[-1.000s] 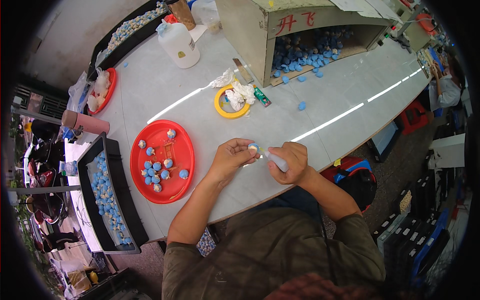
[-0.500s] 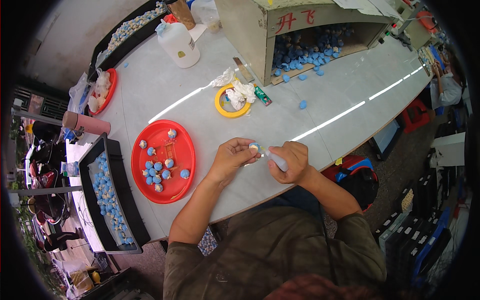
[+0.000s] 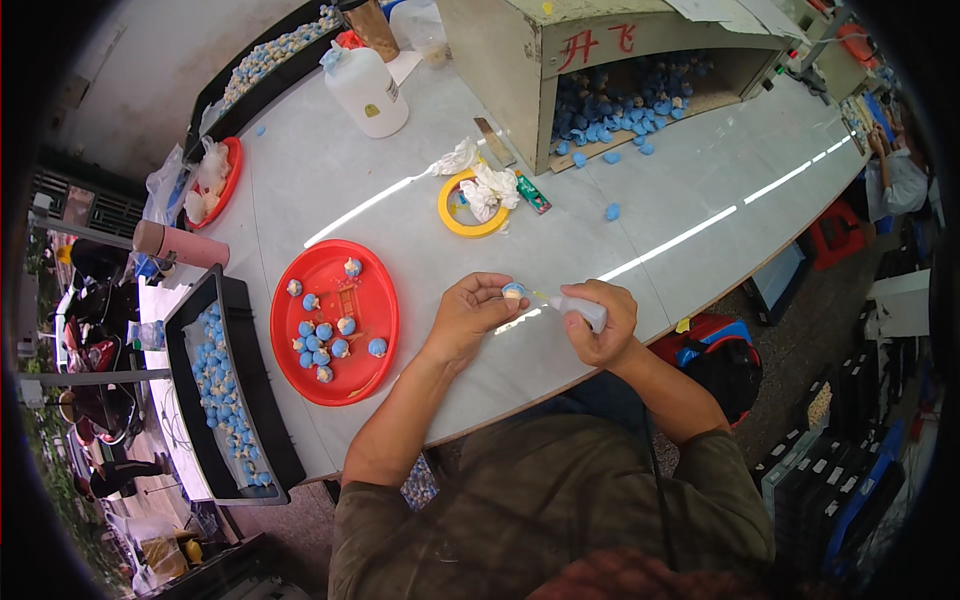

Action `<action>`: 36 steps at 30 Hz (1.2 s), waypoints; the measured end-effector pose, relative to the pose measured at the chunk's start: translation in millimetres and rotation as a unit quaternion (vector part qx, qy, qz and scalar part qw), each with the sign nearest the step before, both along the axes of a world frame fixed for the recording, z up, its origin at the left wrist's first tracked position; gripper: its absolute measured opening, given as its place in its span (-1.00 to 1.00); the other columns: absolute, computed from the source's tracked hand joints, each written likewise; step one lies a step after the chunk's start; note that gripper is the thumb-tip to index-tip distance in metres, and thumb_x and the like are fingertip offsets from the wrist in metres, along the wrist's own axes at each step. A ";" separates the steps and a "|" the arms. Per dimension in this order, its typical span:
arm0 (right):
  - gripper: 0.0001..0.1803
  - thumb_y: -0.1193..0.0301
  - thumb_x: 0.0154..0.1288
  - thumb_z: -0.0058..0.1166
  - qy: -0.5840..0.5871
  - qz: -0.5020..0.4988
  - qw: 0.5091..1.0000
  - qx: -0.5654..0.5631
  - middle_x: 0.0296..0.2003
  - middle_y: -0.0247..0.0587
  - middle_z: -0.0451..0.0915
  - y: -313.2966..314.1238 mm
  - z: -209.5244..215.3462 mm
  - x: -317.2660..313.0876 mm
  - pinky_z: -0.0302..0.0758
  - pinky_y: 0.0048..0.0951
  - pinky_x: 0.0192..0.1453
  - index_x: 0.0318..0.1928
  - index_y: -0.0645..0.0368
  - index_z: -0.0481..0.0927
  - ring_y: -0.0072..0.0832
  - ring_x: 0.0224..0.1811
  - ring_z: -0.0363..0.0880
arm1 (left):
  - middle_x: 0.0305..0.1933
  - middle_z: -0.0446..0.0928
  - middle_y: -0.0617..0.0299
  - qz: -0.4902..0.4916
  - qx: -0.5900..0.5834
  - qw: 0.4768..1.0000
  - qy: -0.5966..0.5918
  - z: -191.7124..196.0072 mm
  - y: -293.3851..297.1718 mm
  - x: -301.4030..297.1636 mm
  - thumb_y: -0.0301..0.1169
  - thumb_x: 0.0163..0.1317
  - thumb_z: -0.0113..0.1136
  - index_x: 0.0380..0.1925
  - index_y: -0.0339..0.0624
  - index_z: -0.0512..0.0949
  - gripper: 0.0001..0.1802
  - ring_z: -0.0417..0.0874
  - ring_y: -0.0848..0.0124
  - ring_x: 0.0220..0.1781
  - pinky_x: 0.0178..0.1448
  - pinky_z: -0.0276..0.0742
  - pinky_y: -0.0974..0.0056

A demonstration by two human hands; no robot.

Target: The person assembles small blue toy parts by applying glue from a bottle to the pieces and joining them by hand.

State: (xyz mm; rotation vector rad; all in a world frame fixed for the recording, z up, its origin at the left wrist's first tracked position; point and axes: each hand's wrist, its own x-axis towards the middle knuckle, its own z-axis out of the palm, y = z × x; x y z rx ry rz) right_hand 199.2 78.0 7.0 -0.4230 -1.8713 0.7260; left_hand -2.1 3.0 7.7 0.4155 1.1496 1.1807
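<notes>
Between the thumb and fingers of my left hand is a small round blue-and-cream piece. My right hand is wrapped around a small translucent squeeze bottle. The bottle's thin yellowish nozzle points left at the piece, its tip close by; I cannot tell whether they touch. Left of my hands, a round red tray carries several similar blue-and-cream pieces, grouped mostly toward its middle and lower part.
A yellow tape roll with crumpled white tissue lies beyond my hands. Behind it stand a white jug and a box with blue pieces spilling out. At left are a black tray of blue pieces and a pink bottle.
My right hand and the squeeze bottle have drawn back to the right, and the nozzle now shows apart from my left fingers. The blue-and-cream piece is in fuller view. The whole view has shifted slightly.
</notes>
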 end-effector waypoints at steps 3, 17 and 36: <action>-0.77 0.51 0.06 0.16 0.028 0.011 0.999 -0.039 -0.55 -0.06 0.57 -0.2 2.0 -2.7 0.45 -0.42 -0.50 -0.23 0.35 0.57 -0.29 -0.60 0.56 | -0.04 0.55 0.06 0.004 0.065 0.998 0.018 -5.9 -1.8 2.5 -0.69 0.13 0.25 -0.05 -0.29 0.41 -0.62 0.65 0.27 0.04 0.12 0.58 0.33; -0.77 0.54 0.06 0.16 -0.004 0.041 0.998 -0.047 -0.51 -0.05 0.61 -0.7 -2.9 -6.1 0.50 -0.41 -0.45 -0.22 0.34 0.57 -0.28 -0.55 0.60 | -0.01 0.53 0.02 0.000 0.088 0.996 -0.008 -8.1 -0.8 2.2 -0.74 0.08 0.23 -0.11 -0.21 0.38 -0.60 0.60 0.23 0.12 0.16 0.56 0.30; -0.77 0.52 0.12 0.10 0.059 0.033 0.993 -0.096 -0.46 -0.08 0.62 2.9 -4.0 3.3 0.47 -0.48 -0.42 -0.18 0.35 0.58 -0.42 -0.52 0.59 | 0.03 0.50 0.02 0.013 0.121 0.992 -0.017 -4.0 -2.0 2.4 -0.74 0.07 0.26 -0.12 -0.23 0.37 -0.59 0.58 0.22 0.15 0.17 0.57 0.28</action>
